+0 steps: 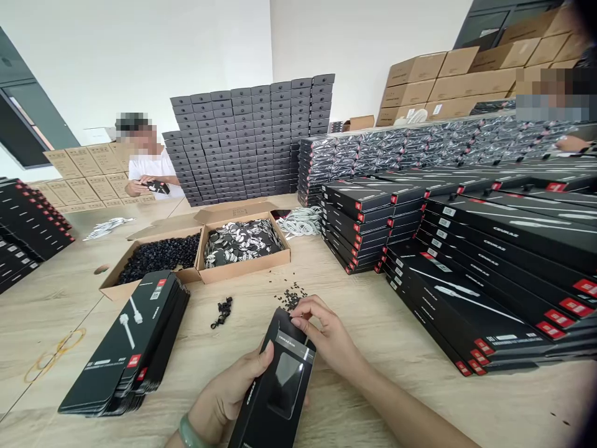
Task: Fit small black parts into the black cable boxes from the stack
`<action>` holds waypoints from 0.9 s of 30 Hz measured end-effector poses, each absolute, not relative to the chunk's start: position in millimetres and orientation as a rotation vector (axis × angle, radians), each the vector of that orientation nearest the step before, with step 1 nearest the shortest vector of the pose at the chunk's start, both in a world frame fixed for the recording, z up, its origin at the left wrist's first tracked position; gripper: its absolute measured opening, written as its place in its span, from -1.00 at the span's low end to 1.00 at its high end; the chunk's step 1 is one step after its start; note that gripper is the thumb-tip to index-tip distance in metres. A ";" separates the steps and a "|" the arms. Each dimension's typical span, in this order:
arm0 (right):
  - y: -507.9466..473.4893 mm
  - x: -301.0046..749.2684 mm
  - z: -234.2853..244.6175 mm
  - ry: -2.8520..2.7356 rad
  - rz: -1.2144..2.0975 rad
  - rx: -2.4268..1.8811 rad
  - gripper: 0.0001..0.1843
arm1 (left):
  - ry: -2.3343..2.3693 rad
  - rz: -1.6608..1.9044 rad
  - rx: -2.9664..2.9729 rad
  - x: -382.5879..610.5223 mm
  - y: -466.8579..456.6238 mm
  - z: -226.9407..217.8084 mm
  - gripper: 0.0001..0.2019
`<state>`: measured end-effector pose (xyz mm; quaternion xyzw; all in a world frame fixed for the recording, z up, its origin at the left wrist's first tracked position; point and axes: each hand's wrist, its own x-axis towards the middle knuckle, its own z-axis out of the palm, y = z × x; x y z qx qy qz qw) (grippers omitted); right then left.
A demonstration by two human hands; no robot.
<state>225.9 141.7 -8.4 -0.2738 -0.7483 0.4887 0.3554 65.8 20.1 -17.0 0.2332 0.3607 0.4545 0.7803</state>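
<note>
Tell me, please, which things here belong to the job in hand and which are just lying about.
Job in hand: left hand, right hand, black card package, scattered small black pieces.
Lying about: rubber bands, loose white cables.

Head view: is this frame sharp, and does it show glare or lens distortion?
In the head view, the light is even and the shadows soft; glare streaks the plastic-wrapped packs; wide-angle distortion splays the black box stacks toward the edges; the left hand and right hand look sharp.
</note>
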 end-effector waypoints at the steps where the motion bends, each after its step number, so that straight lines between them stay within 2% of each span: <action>1: 141.6 226.8 -7.9 -2.009 1.087 -0.686 -0.82 | 0.794 1.002 0.500 65.7 20.1 -15.9 -0.49; 5: 144.0 229.5 -5.8 -2.173 0.695 -0.583 -0.93 | 0.874 1.095 0.471 64.6 21.3 -11.9 -0.61; 12: 147.5 232.1 -3.6 -2.349 0.496 -0.440 -0.88 | 0.888 1.091 0.474 64.8 22.4 -13.3 -0.61; 17: 153.1 233.1 -5.7 -2.274 0.697 -0.584 -0.82 | 0.843 1.032 0.468 68.6 22.5 -17.3 -0.56; 21: 171.0 232.5 -14.4 -2.105 0.853 -0.821 -0.79 | 0.761 0.887 0.375 68.7 23.8 -18.9 -0.42; 23: 180.3 226.6 -19.2 -2.158 0.894 -0.819 -0.81 | 0.691 0.824 0.334 68.5 23.7 -17.0 -0.39; 27: 188.9 187.9 -26.7 -2.270 0.928 -0.686 -0.85 | 0.598 0.886 0.402 69.6 21.0 -10.9 -0.45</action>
